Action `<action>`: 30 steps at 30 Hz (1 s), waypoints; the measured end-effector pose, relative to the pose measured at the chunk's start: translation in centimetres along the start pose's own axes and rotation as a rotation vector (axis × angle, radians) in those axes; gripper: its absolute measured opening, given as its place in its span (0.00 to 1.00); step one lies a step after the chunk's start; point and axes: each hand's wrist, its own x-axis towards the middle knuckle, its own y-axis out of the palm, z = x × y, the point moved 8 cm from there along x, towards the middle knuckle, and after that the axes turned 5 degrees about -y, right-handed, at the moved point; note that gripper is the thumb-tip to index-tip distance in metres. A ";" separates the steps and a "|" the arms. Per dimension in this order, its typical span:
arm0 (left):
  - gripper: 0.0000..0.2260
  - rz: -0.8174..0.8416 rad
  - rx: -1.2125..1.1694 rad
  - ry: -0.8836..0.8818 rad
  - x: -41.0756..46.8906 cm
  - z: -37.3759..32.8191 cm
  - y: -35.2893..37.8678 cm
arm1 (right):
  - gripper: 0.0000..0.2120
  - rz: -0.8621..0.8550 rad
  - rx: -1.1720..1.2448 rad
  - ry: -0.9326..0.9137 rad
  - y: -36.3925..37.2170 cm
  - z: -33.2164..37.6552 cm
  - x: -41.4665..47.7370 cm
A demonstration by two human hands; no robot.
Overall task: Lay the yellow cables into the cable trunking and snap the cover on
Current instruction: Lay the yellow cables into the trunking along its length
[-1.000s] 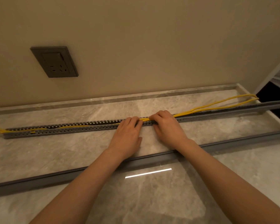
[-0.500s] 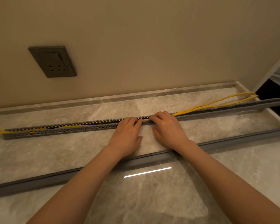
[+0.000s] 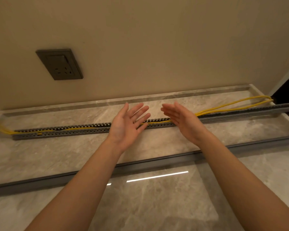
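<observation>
Your left hand (image 3: 126, 125) and right hand (image 3: 182, 119) hover above the slotted grey cable trunking (image 3: 83, 130), both spread wide with palms turned inward and empty. The yellow cables (image 3: 157, 121) lie inside the trunking from its left end to the middle, then rise out in a loop (image 3: 237, 103) toward the right. The cover (image 3: 157, 161) lies apart, nearer you, on the marble floor (image 3: 157, 205) below a wall socket (image 3: 59, 64).
</observation>
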 end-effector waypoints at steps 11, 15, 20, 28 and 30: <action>0.19 0.050 -0.402 -0.038 0.7 2.4 2.4 | 0.33 -0.002 0.900 0.121 -2.5 -0.7 -1.7; 0.06 -0.061 -0.355 0.047 1.6 3.5 3.3 | 0.14 -0.268 0.934 0.058 -3.8 -1.7 -2.8; 0.05 -0.124 -0.272 -0.010 2.1 5.2 3.9 | 0.05 -0.506 0.949 0.028 -5.2 -2.3 -4.8; 0.02 -0.164 0.392 0.239 3.2 2.8 4.9 | 0.06 -0.736 0.641 0.026 -7.6 -2.2 -6.5; 0.03 -0.173 0.595 0.311 3.3 2.5 5.5 | 0.07 -0.778 0.505 0.029 -8.5 -1.9 -6.7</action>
